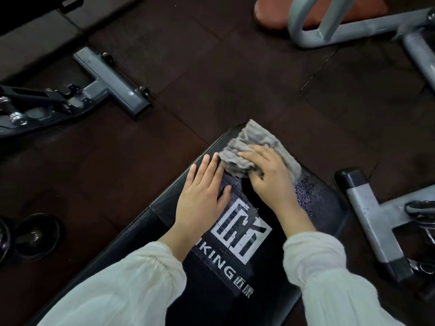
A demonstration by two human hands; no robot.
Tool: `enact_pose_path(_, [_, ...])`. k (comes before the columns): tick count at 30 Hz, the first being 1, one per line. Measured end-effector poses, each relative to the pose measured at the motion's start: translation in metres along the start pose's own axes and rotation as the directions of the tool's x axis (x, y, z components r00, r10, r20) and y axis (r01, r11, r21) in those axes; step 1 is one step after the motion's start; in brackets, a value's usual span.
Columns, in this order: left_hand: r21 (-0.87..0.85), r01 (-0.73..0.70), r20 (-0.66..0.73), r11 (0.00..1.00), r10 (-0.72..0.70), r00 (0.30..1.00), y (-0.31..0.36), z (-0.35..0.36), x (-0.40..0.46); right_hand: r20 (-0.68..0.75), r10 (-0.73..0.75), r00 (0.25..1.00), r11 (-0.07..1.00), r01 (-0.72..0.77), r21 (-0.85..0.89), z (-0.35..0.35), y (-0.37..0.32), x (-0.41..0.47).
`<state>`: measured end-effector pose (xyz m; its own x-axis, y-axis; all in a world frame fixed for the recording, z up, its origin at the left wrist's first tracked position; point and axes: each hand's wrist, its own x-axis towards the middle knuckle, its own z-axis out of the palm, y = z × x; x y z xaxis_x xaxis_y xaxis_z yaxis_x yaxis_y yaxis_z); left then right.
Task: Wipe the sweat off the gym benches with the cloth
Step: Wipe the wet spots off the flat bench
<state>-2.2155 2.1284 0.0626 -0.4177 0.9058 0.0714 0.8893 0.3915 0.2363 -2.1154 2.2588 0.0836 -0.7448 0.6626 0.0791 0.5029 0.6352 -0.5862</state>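
A: Head view shows a black bench (164, 234) from above, with a white logo (240, 229) printed on the padding. The grey cloth (253, 149) lies bunched at the far end of the bench. The right hand (268, 175) rests on top of it, with the fingers curled into the folds, so it grips the cloth.

B: And the left hand (202, 196)?

A: It lies flat on the padding just beside the cloth, the fingers straight and a little spread. It holds nothing. I think it only steadies the person.

B: How should the wiping be done well here?

A: In my opinion the cloth is too crumpled. Only a small part of it touches the bench. It is better to flatten it under the palm, so that more of it meets the padding in each stroke.

B: Where is there still something to wipe?

A: To the right of the right hand a patch (306, 196) looks speckled, maybe droplets, though I cannot say it for sure. I would pull the cloth over this patch, then work toward the logo in long strokes that overlap.

B: Any risk?

A: The cloth hangs partly over the far edge. It can slip off to the floor (211, 78) if the grip gets loose.
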Motion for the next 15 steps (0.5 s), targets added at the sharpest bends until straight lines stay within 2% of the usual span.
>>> enact_pose_path(6, [-0.006,0.01,0.008,1.0,-0.01,1.0,0.0,0.001,-0.001,-0.159,0.23,0.96,0.973,-0.232,0.004,-0.001,0.013,0.029])
enact_pose_path(11, [-0.015,0.014,0.015,1.0,-0.013,1.0,-0.001,0.0,0.0,0.017,0.019,1.0,1.0,-0.019,-0.015,0.003,-0.008,0.016])
enact_pose_path(13, [-0.027,0.02,0.021,0.999,-0.02,1.0,-0.001,0.0,-0.001,0.038,-0.057,0.998,0.998,0.056,0.01,-0.005,-0.004,-0.011])
enact_pose_path(15, [-0.041,0.028,0.027,0.999,-0.027,0.999,0.0,-0.001,0.0,-0.005,-0.034,0.999,0.999,0.034,0.007,-0.014,0.01,-0.04])
